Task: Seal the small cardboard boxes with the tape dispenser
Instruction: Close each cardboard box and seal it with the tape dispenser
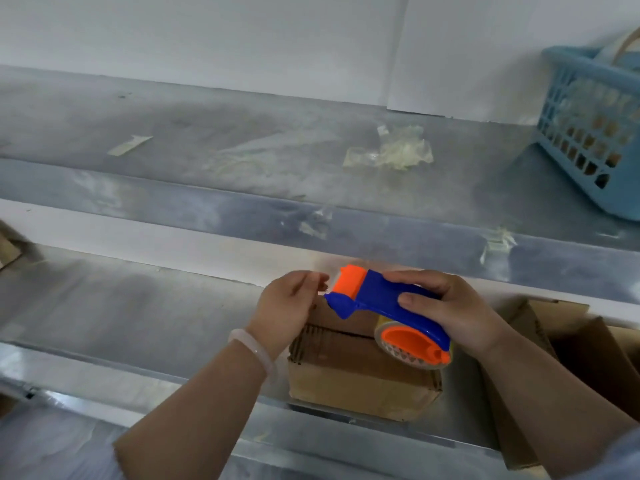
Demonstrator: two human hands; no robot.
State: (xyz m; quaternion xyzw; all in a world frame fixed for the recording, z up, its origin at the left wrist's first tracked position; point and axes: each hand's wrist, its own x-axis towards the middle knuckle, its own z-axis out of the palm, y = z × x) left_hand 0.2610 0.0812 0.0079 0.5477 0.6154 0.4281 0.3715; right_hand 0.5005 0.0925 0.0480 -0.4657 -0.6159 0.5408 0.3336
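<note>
Head view: right hand (450, 308) grips blue plastic tape dispenser (375, 293); left hand (287, 304) curled, hold unclear.

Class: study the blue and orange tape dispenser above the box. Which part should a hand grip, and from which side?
Grip the tape dispenser by its blue arched handle, from above and from the right, as the right hand does. The handle curves to fit a palm; the orange cutter end points left and the tape roll hangs beneath, so both stay free.
</note>
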